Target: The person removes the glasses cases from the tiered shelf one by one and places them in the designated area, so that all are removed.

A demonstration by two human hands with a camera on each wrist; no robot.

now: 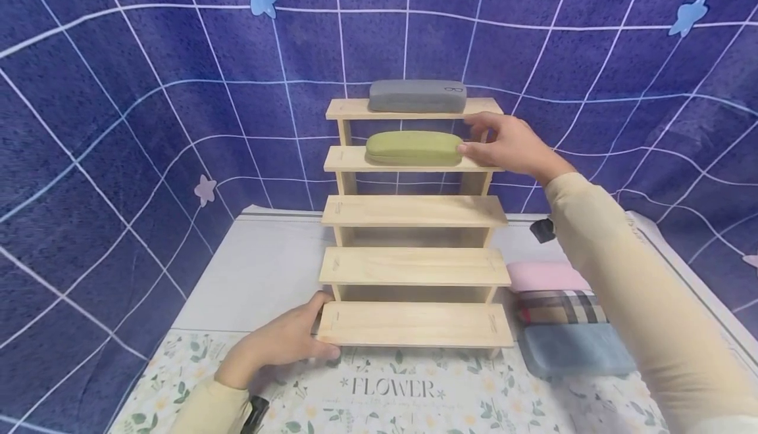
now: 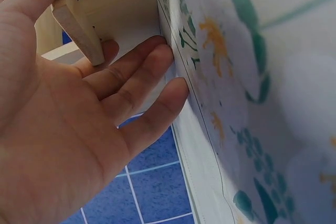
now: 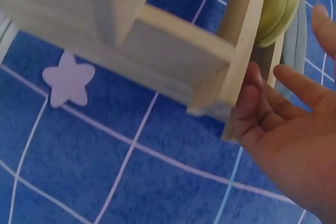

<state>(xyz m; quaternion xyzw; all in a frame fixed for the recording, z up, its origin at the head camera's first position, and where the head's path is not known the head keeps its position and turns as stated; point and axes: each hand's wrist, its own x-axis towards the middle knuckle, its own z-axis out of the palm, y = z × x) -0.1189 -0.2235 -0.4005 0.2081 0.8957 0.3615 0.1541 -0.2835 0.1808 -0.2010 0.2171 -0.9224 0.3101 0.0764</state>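
Note:
A tiered wooden display stand (image 1: 414, 210) stands in the middle of the head view. On its second tier from the top lies a green glasses case (image 1: 411, 148). A grey glasses case (image 1: 417, 96) with a small spectacles mark occupies the top tier. My right hand (image 1: 503, 141) is at the green case's right end, thumb near it and fingers spread beside the shelf; the right wrist view shows nothing held. My left hand (image 1: 290, 335) grips the bottom tier's left end, thumb at the front; the left wrist view shows its fingers (image 2: 139, 85) around the wood's edge.
Right of the stand, pink (image 1: 545, 277), plaid (image 1: 562, 307) and blue (image 1: 574, 350) cases lie in a row, partly behind my right sleeve. A floral cloth (image 1: 391, 414) covers the table front. Behind hangs a blue gridded curtain (image 1: 177, 125) with stars.

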